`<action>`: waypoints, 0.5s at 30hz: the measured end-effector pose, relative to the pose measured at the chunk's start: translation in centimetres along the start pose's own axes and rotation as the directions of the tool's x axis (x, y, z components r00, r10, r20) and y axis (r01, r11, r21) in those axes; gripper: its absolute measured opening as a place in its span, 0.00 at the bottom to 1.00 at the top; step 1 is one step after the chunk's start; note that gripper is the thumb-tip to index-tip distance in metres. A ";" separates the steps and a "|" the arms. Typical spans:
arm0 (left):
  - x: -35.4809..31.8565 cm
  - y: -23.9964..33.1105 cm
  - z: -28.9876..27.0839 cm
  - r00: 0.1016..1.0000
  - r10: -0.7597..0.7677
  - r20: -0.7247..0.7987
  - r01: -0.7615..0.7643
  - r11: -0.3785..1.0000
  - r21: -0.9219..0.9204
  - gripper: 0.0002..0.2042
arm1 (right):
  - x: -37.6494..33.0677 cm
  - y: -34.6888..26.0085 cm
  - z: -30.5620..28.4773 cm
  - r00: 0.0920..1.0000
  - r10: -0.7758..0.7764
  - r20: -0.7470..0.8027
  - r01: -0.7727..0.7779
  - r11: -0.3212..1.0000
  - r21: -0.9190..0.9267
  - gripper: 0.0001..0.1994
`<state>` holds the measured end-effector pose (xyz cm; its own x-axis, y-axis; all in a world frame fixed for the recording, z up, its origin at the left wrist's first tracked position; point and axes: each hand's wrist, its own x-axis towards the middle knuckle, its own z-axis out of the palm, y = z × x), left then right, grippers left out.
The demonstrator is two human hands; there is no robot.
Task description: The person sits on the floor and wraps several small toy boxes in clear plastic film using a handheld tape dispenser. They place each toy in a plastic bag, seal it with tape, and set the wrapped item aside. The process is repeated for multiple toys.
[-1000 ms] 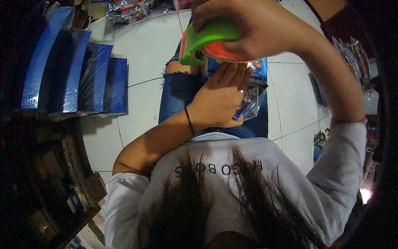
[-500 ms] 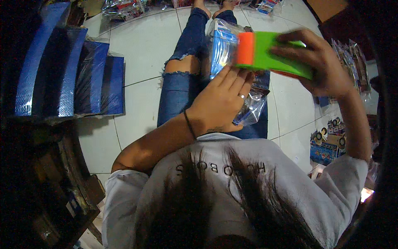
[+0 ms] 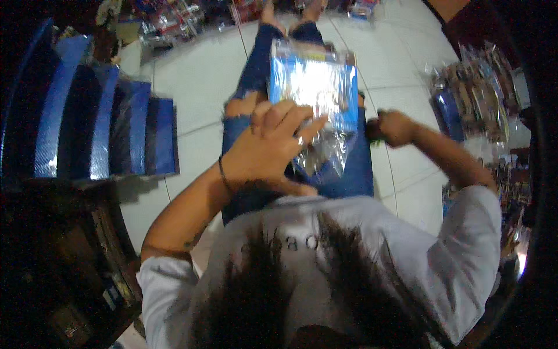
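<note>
Across my thighs lies a clear plastic bag (image 3: 328,157) around a flat card with bright blue borders (image 3: 347,104); glare washes out its middle. My left hand (image 3: 278,136) rests over the near left part of the bag, its fingers bent and apart and the thumb stretched out toward me. Beside my right thigh, low down, my right hand (image 3: 396,128) is closed and blurred. A dark shape and a sliver of green (image 3: 375,142) show at its fingers; the rest of that thing is hidden.
Stacks of blue-edged, plastic-wrapped panels (image 3: 107,122) stand at the left. Bagged goods (image 3: 474,93) lie at the right, and more bags (image 3: 171,26) lie on the far white tiled floor (image 3: 200,87). Dark wooden furniture (image 3: 110,244) stands at the near left.
My right hand has dropped from above the bag to beside my right thigh; the green-and-orange tool is now almost wholly out of sight. My left hand moved left, and the blue card faces up more.
</note>
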<state>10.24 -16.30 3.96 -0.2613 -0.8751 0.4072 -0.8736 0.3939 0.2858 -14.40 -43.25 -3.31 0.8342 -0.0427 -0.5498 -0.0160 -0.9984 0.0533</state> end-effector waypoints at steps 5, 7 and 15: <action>10.6 -4.6 0.7 0.867 0.499 -0.018 -0.499 0.867 -0.008 0.26 | 0.5 2.7 12.9 0.552 0.695 -0.461 -0.273 0.673 0.687 0.21; 14.7 -5.7 3.7 0.738 0.465 0.490 -0.498 0.864 -0.071 0.29 | 1.5 1.8 18.1 0.462 0.839 -0.286 -0.171 0.401 0.900 0.22; 18.6 -16.8 -1.2 0.865 -0.467 0.183 0.376 0.844 0.382 0.37 | 2.6 -3.1 9.7 -0.081 0.988 -0.130 0.170 0.142 0.975 0.25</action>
<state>20.56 -38.86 7.81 0.1072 -0.9925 0.0596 -0.9926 -0.1034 0.0630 -17.56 -40.64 -13.00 -0.0116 -0.9787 0.2051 -0.3983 -0.1836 -0.8987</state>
